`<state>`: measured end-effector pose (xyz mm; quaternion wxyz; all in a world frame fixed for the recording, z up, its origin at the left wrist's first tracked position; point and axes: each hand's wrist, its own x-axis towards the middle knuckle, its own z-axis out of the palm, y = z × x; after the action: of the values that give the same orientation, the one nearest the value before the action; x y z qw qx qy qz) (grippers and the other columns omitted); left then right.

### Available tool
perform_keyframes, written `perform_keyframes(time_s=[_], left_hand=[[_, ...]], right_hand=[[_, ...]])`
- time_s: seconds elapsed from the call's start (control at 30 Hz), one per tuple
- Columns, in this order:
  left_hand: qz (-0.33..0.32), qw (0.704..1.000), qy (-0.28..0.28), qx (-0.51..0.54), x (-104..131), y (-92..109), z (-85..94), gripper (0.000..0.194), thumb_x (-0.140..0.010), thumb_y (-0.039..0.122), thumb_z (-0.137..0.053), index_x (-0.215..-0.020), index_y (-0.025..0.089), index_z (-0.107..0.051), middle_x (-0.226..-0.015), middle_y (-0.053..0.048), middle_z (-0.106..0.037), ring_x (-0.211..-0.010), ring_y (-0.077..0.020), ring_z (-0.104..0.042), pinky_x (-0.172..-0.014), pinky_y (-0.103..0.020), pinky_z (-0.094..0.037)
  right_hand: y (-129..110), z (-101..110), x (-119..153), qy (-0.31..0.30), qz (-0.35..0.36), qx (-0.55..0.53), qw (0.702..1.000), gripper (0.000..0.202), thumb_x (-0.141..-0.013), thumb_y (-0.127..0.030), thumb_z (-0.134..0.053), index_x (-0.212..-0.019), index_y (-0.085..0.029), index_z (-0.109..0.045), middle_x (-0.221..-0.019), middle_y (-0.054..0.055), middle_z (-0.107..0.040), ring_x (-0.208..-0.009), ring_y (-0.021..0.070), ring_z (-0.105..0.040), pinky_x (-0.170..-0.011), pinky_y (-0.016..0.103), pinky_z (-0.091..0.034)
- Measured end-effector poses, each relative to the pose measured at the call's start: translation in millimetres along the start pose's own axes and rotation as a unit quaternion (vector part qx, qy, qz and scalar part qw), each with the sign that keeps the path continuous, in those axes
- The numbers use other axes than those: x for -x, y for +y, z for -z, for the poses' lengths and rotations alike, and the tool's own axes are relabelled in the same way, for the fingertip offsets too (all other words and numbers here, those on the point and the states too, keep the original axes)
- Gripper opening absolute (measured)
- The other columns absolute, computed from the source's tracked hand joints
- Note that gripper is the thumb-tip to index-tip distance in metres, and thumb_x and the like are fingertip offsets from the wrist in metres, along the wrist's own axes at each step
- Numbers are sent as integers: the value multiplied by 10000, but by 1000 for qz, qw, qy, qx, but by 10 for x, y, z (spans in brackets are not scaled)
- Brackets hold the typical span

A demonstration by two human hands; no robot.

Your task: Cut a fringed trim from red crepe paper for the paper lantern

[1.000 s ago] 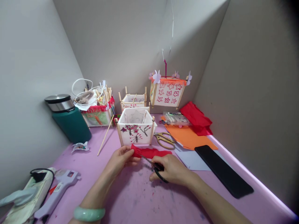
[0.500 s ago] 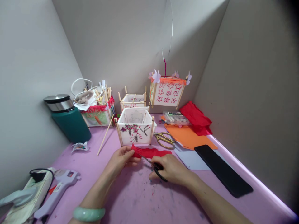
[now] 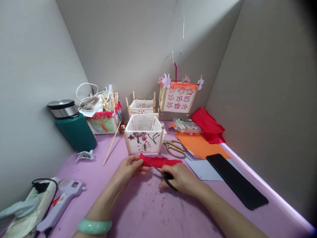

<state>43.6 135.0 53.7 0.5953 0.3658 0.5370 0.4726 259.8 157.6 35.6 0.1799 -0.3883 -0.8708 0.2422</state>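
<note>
Pinched in my left hand [image 3: 132, 167] is the left end of a strip of red crepe paper [image 3: 162, 162], which stretches rightward over the purple tabletop. My right hand [image 3: 178, 178] grips black-handled scissors [image 3: 168, 180], their blades at the strip's lower edge close to my left fingertips. Right behind the strip stands a white paper lantern box [image 3: 143, 142] with wooden sticks at its corners and blossoms drawn on its front. Gold-handled scissors [image 3: 175, 148] lie to the right of that box.
Left are a green bottle [image 3: 74, 129], a wooden stick [image 3: 112, 143], a glue gun [image 3: 61, 205] and a power strip [image 3: 29, 211]. A finished lantern [image 3: 177, 99] hangs at the back. Orange paper [image 3: 200, 145], red paper [image 3: 208, 125] and a black slab [image 3: 235, 180] lie right.
Hardly anything differs. Both hands, the scissors and the red strip keep nearly the same places; the view has shifted very slightly.
</note>
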Motion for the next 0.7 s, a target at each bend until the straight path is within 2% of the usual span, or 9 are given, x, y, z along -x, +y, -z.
perform_keyframes(time_s=[0.47,0.7], left_hand=[[8,1000,-10,9,-3,-20,-11,152,-729,208,-698,-764,135,-569,-685,-97,-733,-612,-170,-696,-564,-227,-545],[-1,1000,-9,-1,-5,-38,-17,131,-768,197,-660,-786,137,-545,-701,-103,-735,-604,-156,-689,-568,-230,-543]], right_hand=[[-15,14,17,-8,0,-2,1000,385,-702,-586,-674,-764,-209,-622,-628,-34,-599,-568,114,-506,-516,211,-268],[-11,8,5,-7,0,8,1000,406,-697,-602,-670,-777,-207,-628,-626,-32,-600,-564,111,-499,-509,211,-262]])
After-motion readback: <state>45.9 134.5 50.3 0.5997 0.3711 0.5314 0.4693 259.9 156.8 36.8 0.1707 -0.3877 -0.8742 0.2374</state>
